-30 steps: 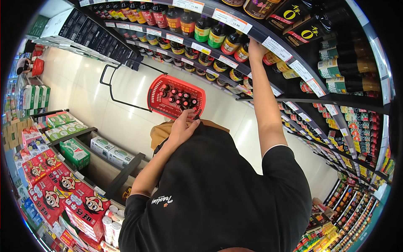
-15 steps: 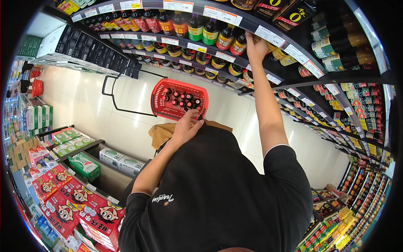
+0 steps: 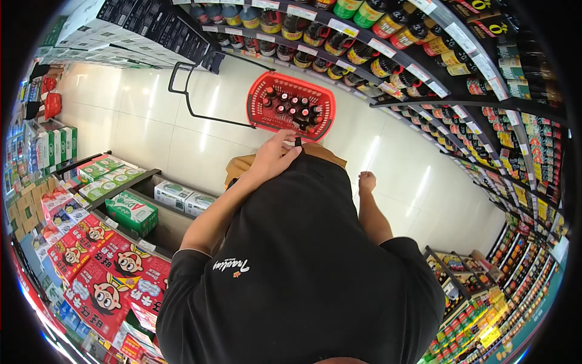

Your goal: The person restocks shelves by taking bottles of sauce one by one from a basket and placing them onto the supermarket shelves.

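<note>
My left hand [image 3: 276,156] is at the front hem of the black shirt [image 3: 303,242], with its fingers curled by a small black piece [image 3: 297,142] that I cannot make out. My right hand [image 3: 367,181] hangs low at my right side over the floor, fingers curled in, and no object shows in it. In front of me on the floor stands a red shopping basket [image 3: 253,104] with a long black pull handle [image 3: 193,112]. Several dark bottles [image 3: 294,111] with red and pink caps stand inside it.
Shelves of sauce bottles [image 3: 403,36] with price tags curve across the front and right. Stacked dark boxes [image 3: 154,33] stand at the front left. Red milk cartons [image 3: 106,294] and a green carton [image 3: 131,212] fill the left display. Pale tiled floor [image 3: 212,142] lies between.
My right hand has come away from the bottles on the shelf and dropped to my side. My left hand stays at the shirt hem. The view has shifted, so the basket appears higher and further right.
</note>
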Demonstrator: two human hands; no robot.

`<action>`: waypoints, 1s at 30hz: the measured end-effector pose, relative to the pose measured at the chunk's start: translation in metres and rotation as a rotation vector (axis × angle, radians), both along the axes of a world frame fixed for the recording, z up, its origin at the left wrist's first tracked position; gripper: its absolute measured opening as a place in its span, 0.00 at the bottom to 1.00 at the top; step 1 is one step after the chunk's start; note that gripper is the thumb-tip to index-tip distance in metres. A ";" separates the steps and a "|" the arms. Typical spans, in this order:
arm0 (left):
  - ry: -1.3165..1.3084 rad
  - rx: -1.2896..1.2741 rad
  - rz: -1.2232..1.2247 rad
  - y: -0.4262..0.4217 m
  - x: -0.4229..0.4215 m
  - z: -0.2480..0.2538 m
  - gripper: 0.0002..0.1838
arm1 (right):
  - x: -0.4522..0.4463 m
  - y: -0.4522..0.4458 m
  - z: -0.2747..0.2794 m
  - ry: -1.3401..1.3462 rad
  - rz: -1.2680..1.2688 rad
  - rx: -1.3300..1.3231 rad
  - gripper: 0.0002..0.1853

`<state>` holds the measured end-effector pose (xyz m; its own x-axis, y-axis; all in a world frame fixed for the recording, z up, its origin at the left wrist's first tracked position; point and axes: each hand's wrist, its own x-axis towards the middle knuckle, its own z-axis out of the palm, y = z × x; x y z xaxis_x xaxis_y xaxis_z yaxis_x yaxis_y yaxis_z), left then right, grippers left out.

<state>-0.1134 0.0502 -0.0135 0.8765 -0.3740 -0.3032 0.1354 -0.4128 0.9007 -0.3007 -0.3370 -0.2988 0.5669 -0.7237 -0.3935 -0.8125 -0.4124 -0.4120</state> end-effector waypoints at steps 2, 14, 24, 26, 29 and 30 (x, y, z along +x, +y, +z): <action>0.022 -0.004 -0.005 0.029 -0.012 -0.006 0.24 | -0.024 0.040 0.018 0.006 -0.079 0.124 0.12; 0.170 -0.120 -0.010 0.097 -0.083 -0.022 0.14 | 0.066 0.126 0.147 -0.248 0.262 0.098 0.14; 0.317 0.041 0.242 0.057 -0.105 -0.036 0.08 | 0.122 0.105 0.021 0.126 0.548 0.158 0.11; 0.357 0.093 0.331 0.042 -0.108 -0.042 0.08 | 0.146 0.106 -0.022 0.160 0.615 0.253 0.12; 0.438 0.118 0.414 0.023 -0.115 -0.052 0.08 | 0.174 0.114 -0.082 0.249 0.658 0.336 0.14; 0.469 0.153 0.418 0.020 -0.121 -0.054 0.07 | 0.180 0.115 -0.104 0.284 0.658 0.340 0.14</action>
